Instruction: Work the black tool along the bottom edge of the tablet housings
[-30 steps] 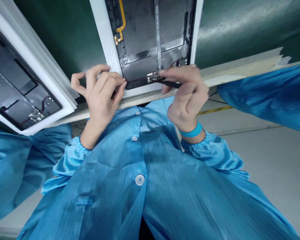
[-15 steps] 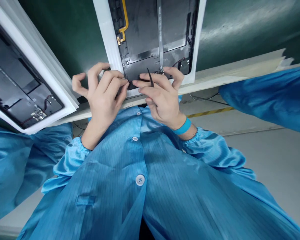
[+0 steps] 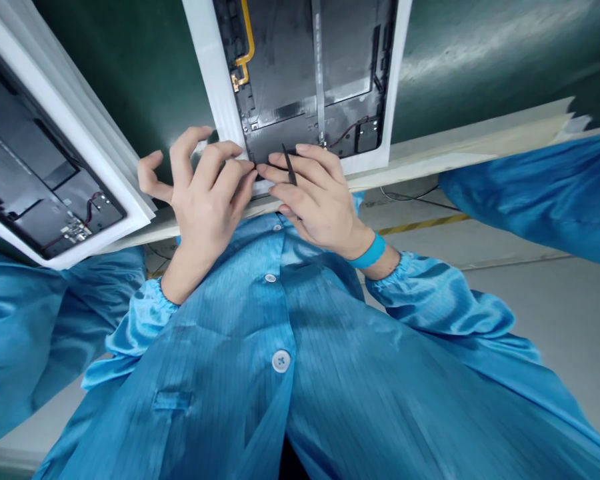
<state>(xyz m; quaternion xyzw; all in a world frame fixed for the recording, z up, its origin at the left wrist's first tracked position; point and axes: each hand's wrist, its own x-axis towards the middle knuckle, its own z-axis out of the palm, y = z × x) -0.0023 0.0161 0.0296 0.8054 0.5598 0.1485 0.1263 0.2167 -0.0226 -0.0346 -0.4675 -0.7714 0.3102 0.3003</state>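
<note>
A dark device housing (image 3: 285,73) lies in a white frame (image 3: 209,73) at the top centre. Over the frame's near left corner, my left hand (image 3: 205,193) pinches with thumb and forefinger at the housing's near edge; whatever is between those fingertips is too small to make out. My right hand (image 3: 325,200) holds a dark pointed tool (image 3: 289,167) between its fingers, the point sticking up and away from me. Its outstretched forefinger almost meets the left fingertips. A yellow flex strip (image 3: 251,37) runs along the housing's left side.
A second dark housing (image 3: 35,160) sits in stacked white frames (image 3: 65,80) at the left on the green table (image 3: 480,60). Pale tape (image 3: 490,145) lines the table's near edge. Blue-clothed parts of other people (image 3: 540,193) show at the right and left.
My right hand has shifted slightly left and nearer to my left fingertips, its fingers straighter, uncovering more of the housing's near right corner. The dark tool has moved left with it.
</note>
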